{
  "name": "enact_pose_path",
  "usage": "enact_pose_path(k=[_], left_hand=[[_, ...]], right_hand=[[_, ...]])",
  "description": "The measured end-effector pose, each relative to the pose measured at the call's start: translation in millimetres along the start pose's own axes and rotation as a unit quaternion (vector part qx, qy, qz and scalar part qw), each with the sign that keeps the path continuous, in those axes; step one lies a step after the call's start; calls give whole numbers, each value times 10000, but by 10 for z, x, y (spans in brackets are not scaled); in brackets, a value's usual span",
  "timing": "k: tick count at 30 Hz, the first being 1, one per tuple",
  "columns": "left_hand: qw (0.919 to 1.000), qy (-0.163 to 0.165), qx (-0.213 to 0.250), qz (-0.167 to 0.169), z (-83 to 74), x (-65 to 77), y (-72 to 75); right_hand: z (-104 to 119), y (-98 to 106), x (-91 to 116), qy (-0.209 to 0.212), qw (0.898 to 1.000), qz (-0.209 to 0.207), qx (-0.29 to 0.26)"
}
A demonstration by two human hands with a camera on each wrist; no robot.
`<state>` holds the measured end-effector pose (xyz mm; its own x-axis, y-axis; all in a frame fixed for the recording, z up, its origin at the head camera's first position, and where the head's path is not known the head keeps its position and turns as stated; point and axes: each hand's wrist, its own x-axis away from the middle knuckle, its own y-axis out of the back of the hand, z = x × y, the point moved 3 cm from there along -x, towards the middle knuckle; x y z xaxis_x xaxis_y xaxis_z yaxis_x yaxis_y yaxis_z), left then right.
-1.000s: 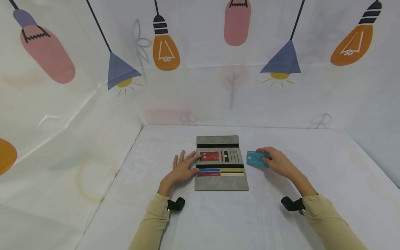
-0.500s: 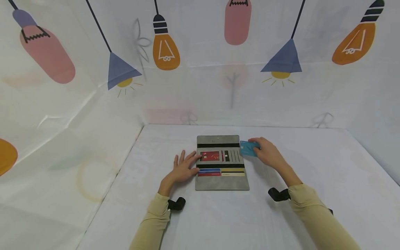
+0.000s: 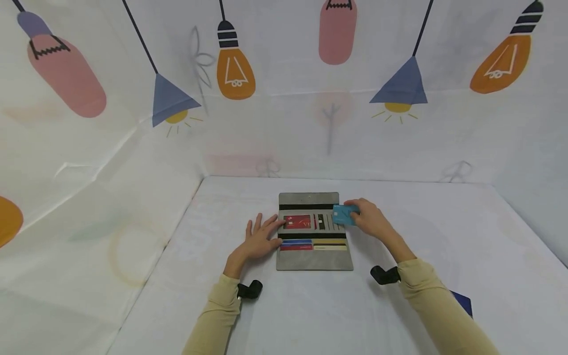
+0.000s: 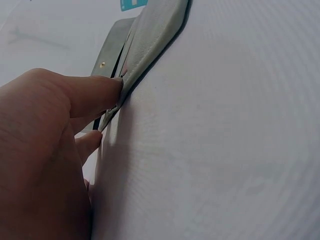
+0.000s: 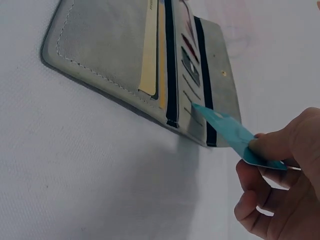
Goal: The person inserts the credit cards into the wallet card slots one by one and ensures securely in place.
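A grey wallet (image 3: 315,261) lies unfolded on the white table. A red card (image 3: 297,222) shows in its middle section, and several card edges stick out of the lower pockets. My left hand (image 3: 254,245) rests at the wallet's left edge with fingers spread; in the left wrist view its thumb (image 4: 102,95) touches that edge. A blue bank card (image 3: 343,215) is pinched between the thumb and fingers of my right hand (image 3: 373,223). In the right wrist view, the card's (image 5: 230,131) far corner is at the narrow slits (image 5: 191,95) of the middle section; whether it has entered one I cannot tell.
A dark blue flat thing (image 3: 463,301) lies on the table (image 3: 310,315), partly hidden by my right sleeve (image 3: 437,301). White sheets printed with lamps and bulbs rise behind the table and along its left side.
My right hand has carried the blue bank card leftward, from beside the wallet to over the slits at its right side. The left hand stays in place. More of the dark blue thing shows.
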<state>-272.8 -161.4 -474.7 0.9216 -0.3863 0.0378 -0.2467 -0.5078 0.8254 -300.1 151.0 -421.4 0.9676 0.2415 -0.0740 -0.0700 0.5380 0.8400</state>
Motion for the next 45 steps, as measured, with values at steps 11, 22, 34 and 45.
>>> enact_pose_path(k=[11,22,34,45], left_hand=[[10000,-29,-29,6,33,-14,-29],[10000,67,-18,-22,12,21,25],[10000,4,0,3,-10,7,28],[10000,16,9,0,13,1,3]], right_hand=[[17,-15,-4,-264,9995,28,-155],[136,-167,-27,-90,9968,453,660],[40,-189,-46,-48,9935,991,561],[52,-252,-159,-101,9930,1064,500]])
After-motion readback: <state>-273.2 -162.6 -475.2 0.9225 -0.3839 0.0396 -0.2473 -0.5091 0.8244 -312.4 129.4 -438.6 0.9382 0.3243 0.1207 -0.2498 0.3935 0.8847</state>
